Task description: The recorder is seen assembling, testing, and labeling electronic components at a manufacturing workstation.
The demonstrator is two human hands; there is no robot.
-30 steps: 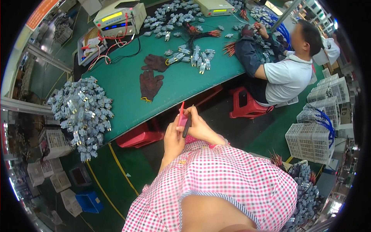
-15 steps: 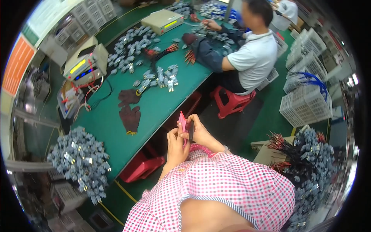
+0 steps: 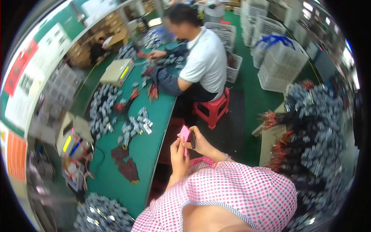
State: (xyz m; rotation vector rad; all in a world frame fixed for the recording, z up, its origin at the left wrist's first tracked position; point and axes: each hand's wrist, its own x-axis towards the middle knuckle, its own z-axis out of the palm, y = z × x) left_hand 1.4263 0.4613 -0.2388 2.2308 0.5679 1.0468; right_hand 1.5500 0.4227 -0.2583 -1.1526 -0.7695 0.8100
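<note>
Hands are meeting above the lap, beside the green workbench [image 3: 154, 135]: left hand [image 3: 178, 154] and right hand [image 3: 199, 141] are pinching a small flat pink card-like piece [image 3: 184, 135], seemingly light and bendable, best gripped at its edges.

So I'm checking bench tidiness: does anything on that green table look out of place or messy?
The dark red gloves lie crumpled near the edge of the green table, off-duty among loose grey connector bundles strewn unevenly. Nothing looks spilled or broken. Both hands hold a small pink item clear of the table.
</note>
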